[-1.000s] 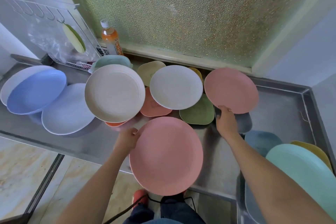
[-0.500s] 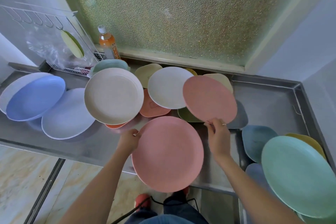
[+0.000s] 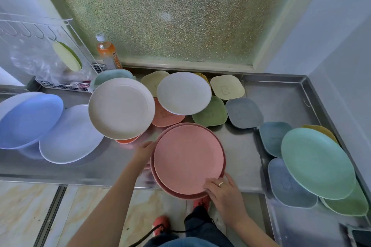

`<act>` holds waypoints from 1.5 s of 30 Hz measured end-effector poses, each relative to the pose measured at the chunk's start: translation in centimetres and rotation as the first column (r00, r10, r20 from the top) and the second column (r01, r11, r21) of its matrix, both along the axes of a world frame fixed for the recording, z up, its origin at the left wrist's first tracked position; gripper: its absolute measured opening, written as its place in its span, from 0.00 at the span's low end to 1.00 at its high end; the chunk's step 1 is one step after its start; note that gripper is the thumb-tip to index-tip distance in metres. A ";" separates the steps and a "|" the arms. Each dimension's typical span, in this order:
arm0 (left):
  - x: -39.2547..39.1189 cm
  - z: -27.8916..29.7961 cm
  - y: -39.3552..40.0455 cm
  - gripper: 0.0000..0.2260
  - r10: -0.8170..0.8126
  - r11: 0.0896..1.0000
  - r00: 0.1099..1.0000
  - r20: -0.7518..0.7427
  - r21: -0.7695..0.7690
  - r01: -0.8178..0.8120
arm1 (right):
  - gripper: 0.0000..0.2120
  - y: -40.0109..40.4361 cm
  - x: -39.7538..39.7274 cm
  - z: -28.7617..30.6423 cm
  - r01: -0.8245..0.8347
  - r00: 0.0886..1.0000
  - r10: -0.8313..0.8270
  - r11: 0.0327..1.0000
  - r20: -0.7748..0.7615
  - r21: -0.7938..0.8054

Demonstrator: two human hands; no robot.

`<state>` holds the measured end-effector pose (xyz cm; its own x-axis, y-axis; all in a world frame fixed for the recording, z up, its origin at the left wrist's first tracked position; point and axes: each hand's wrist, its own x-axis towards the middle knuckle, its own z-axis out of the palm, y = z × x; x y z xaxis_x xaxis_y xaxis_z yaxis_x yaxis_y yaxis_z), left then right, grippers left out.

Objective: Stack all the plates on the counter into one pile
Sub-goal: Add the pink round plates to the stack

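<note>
Two pink plates [image 3: 187, 159] sit stacked at the counter [image 3: 241, 152] edge; your left hand [image 3: 143, 151] and right hand [image 3: 225, 192] hold their rims.

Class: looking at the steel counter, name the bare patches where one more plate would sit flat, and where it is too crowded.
Bare: back right corner of the counter, beyond the grey-blue square plate; the strip right of the pink stack. Crowded: centre back and both ends.

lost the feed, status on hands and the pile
Left hand and right hand steady two stacked pink plates. Cream plate and others unstacked. Nothing blocking.
</note>
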<state>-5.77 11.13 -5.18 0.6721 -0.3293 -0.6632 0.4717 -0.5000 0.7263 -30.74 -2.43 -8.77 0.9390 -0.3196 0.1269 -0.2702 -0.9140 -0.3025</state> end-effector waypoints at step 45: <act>2.4 -0.3 1.6 0.10 0.023 0.996 0.945 0.325 0.069 -0.048 | 0.03 -0.2 9.5 3.2 0.183 0.979 -0.171 0.977 -0.109 0.112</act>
